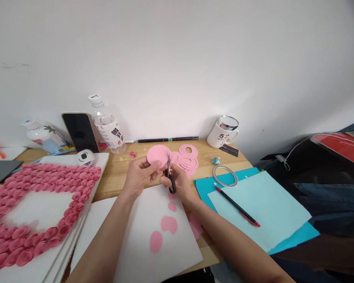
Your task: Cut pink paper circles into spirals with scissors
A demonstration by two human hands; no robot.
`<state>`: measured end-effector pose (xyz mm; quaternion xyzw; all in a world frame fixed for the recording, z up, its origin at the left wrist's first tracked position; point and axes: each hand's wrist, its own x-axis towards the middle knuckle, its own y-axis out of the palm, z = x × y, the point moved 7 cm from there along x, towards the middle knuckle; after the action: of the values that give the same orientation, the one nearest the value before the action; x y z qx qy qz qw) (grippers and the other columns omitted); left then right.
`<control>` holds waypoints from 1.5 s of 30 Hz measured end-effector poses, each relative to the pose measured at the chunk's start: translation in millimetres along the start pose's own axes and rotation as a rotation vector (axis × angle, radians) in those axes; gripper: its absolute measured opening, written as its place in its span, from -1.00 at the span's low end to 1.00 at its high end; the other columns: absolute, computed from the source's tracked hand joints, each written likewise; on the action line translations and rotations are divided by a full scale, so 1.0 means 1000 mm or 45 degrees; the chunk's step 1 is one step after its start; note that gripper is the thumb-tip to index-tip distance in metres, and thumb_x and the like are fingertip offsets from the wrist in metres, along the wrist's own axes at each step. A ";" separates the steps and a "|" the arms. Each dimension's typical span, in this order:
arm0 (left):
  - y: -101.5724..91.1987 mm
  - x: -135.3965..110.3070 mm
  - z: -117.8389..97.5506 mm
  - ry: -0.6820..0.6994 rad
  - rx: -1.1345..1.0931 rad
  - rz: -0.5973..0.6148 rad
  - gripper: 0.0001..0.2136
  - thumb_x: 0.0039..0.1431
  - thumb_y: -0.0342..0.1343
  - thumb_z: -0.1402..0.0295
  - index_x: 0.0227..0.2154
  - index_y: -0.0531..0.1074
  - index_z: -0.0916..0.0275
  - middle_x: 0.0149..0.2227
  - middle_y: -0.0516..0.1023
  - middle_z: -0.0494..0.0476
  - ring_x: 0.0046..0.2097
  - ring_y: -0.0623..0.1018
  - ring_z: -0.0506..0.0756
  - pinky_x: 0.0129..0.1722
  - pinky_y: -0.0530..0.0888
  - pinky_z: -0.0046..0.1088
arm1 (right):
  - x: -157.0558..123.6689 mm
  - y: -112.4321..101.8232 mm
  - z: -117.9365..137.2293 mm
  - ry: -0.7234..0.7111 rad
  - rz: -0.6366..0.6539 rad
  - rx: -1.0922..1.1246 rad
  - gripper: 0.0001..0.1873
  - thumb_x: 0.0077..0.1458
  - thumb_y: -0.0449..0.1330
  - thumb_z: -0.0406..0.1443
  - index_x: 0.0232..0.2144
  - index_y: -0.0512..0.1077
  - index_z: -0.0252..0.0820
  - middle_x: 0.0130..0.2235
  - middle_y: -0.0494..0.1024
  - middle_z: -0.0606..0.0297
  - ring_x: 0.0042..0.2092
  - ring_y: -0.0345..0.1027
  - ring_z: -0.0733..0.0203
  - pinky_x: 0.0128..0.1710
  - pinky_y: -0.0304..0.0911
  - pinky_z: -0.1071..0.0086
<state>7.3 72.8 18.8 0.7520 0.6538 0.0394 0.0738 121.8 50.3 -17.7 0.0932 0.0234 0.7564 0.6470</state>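
Note:
My left hand (139,173) pinches a round pink paper disc (158,154) by its lower edge, above the table. In my right hand (179,181) is a pair of scissors (171,181) with black handles, its blades pointing up at the disc's right edge. Whether the blades have cut into the paper I cannot tell. Just behind my right hand lies a pile of pink paper rings (188,160). Below the hands, several pink paper scraps (168,224) rest on a white board (165,259).
On the left is a board bearing pink paper roses (51,232). A phone (81,131), a plastic bottle (109,127) and a mug (221,133) stand along the wall. To the right, a tape roll (225,176) and a black-and-red pen (237,206) lie on blue paper sheets (265,204).

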 end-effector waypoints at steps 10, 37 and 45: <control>-0.003 0.002 -0.001 0.032 0.000 -0.025 -0.77 -0.09 0.21 0.37 -0.70 0.30 0.29 -0.77 0.27 -0.11 -0.71 0.20 -0.14 -0.67 0.14 -0.57 | -0.002 0.000 -0.001 0.043 0.000 0.000 -0.68 -0.17 0.29 -0.17 -0.40 0.28 -0.17 -0.59 0.28 0.49 -0.60 0.10 0.42 -0.62 0.03 0.51; -0.001 0.000 0.002 0.004 0.038 0.000 -0.83 -0.09 0.21 0.41 -0.69 0.38 0.31 -0.76 0.31 -0.07 -0.70 0.24 -0.14 -0.70 0.18 -0.61 | 0.000 0.003 0.003 0.024 0.058 0.032 -0.49 -0.27 0.38 -0.10 -0.33 0.24 -0.15 -0.51 0.32 0.43 -0.49 0.17 0.34 -0.53 0.07 0.47; 0.000 -0.001 0.001 -0.004 0.032 -0.005 -0.80 -0.11 0.23 0.37 -0.70 0.36 0.30 -0.76 0.30 -0.06 -0.70 0.23 -0.13 -0.70 0.19 -0.59 | -0.001 0.005 0.003 0.050 0.074 0.041 -0.52 -0.25 0.37 -0.09 -0.36 0.24 -0.17 -0.53 0.30 0.44 -0.52 0.09 0.39 -0.55 0.02 0.49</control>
<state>7.4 72.2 17.7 0.7517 0.6556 0.0299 0.0657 117.7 48.6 -14.6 0.0895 0.0454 0.7762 0.6225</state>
